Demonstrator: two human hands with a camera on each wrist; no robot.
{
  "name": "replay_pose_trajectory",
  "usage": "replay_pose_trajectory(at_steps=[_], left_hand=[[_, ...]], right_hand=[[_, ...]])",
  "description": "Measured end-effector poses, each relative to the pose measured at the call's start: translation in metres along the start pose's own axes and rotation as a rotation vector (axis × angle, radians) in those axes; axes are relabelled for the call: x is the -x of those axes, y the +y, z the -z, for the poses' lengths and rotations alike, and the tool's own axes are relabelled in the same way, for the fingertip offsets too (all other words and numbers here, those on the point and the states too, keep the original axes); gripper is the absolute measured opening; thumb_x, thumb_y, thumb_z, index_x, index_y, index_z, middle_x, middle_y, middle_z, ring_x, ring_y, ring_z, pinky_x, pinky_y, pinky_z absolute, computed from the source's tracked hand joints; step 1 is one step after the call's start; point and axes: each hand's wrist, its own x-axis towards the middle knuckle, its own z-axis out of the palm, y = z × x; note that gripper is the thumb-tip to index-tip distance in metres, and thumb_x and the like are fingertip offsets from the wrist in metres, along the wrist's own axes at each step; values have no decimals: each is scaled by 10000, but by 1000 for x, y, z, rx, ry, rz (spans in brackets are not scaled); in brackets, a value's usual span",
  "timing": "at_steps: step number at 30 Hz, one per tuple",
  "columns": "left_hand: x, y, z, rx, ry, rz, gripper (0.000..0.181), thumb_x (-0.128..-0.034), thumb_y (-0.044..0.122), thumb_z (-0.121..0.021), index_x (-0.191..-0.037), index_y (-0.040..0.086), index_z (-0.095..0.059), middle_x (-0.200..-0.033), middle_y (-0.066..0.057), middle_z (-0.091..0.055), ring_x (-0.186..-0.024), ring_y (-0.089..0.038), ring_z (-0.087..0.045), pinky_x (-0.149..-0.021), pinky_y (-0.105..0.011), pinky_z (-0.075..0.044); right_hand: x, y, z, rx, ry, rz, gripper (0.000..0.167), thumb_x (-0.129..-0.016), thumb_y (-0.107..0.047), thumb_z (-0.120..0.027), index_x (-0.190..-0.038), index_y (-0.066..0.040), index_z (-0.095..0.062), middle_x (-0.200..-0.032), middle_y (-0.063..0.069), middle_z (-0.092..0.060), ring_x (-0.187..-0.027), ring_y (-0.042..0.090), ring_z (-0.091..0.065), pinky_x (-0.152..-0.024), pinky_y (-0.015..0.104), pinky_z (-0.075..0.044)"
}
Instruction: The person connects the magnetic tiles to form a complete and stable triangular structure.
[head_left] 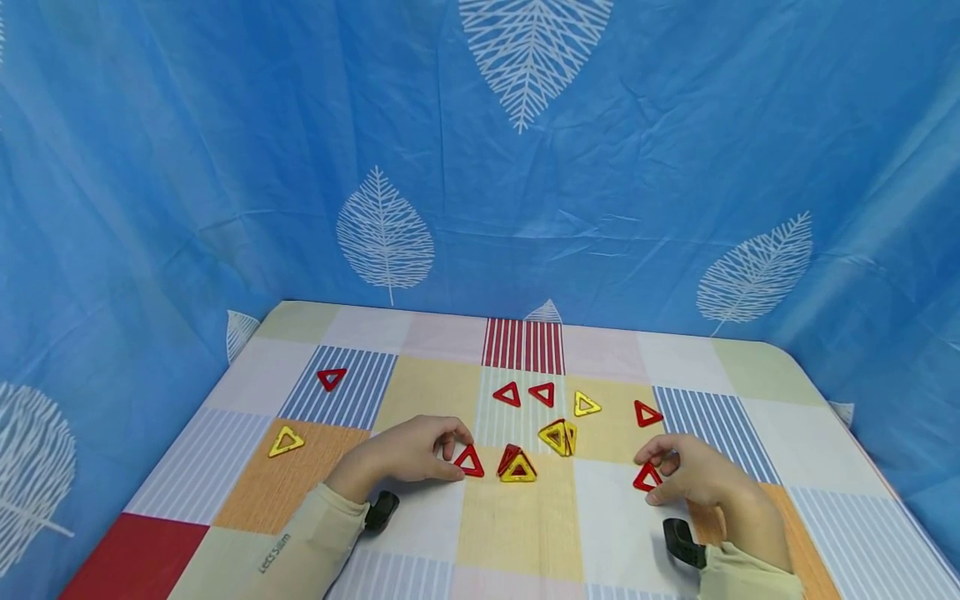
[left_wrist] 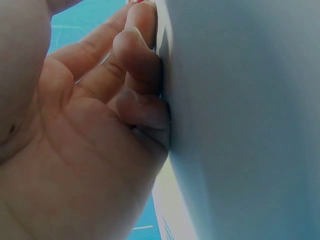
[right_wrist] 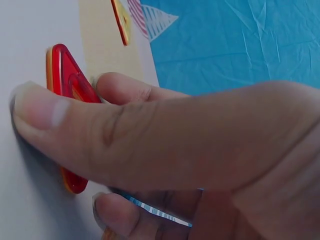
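My left hand (head_left: 412, 450) pinches a red triangle tile (head_left: 477, 471) between thumb and fingers at the table's middle; in the left wrist view the curled fingers rest against the tabletop and the tile is mostly hidden. To its right stands a small red-and-yellow group of triangle tiles (head_left: 517, 476). My right hand (head_left: 701, 471) has its thumb and forefinger at opposite sides of another red triangle tile (right_wrist: 61, 65), low over or on the cloth; the thumb covers part of it. A second group of yellow tiles with red edges (head_left: 557, 438) lies between the hands.
Loose tiles lie farther back: two red ones (head_left: 507, 394) (head_left: 542, 393), a yellow one (head_left: 587, 404) and a red one (head_left: 647, 413). At left are a red tile (head_left: 332, 379) and a yellow tile (head_left: 286, 442). A blue curtain (head_left: 450, 150) hangs behind the patchwork-covered table (head_left: 517, 533).
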Motion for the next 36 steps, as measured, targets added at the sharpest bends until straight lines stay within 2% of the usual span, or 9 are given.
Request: replay_pose_trajectory(at_steps=[6,15,18,27,36], left_hand=[[0,0,0,3,3,7,342,-871,199,-808,-1164,133,-645,-809,20,-565,-661,-99,-459,-625,-283,-412],[1,0,2,0,10,7,350,-873,189,-803,-1179,123,-645,-811,25,-567,-669,-96,-467,-631,-280,-417],[1,0,2,13,6,8,361,-874,184,-802,-1192,125,-642,-820,15,-571,-674,-100,-465,-630,-281,-415],[0,0,3,-5,-6,-13,328,-893,175,-785,-1198,160,-667,-808,42,-565,-684,-89,-469,-628,-273,-412],[1,1,4,1,-11,-7,357,-891,167,-782,-1222,140,-653,-827,38,-568,-688,-90,-469,-625,-273,-415]], right_hand=[[-1,0,2,34,-23,23,386,-649,2,-917,-980,-62,-729,-889,53,-570,-823,237,-479,-693,348,-443],[1,-4,1,35,9,-59,392,-622,-7,-933,-941,-46,-709,-860,60,-593,-810,236,-516,-669,358,-464],[2,-5,1,37,-4,-41,377,-645,-15,-924,-939,-37,-689,-853,61,-589,-788,237,-515,-663,351,-460],[4,-10,-1,87,-15,-33,293,-741,-219,-905,-931,-116,-707,-859,7,-620,-815,215,-521,-705,364,-447],[0,-17,-4,14,-39,81,304,-763,-260,-892,-991,-116,-752,-824,14,-655,-765,225,-567,-665,355,-461]])
